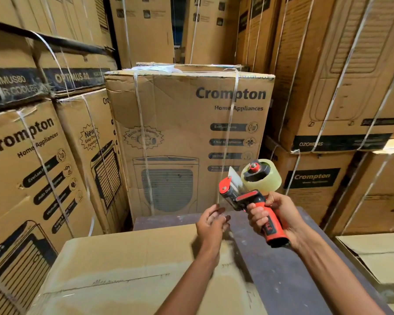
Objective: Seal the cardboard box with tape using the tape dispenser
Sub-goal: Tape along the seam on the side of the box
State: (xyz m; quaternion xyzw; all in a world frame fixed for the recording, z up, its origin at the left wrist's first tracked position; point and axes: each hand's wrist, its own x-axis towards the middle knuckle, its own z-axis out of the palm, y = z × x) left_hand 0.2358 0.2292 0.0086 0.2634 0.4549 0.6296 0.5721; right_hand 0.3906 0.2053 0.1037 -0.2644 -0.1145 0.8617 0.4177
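A plain cardboard box [127,269] lies in front of me on a dark table, its top flaps closed along a seam. My right hand [273,214] grips the red and black handle of the tape dispenser [248,196], held up above the table to the right of the box. A roll of clear tape [263,176] sits on it. My left hand [210,220] is just left of the dispenser's front, fingers pinching the loose end of the clear tape, which is hard to make out.
The dark table [282,269] extends to the right of the box. Tall strapped Crompton cartons [187,137] stand close behind and stack on both sides. Another open carton [378,253] sits at the lower right.
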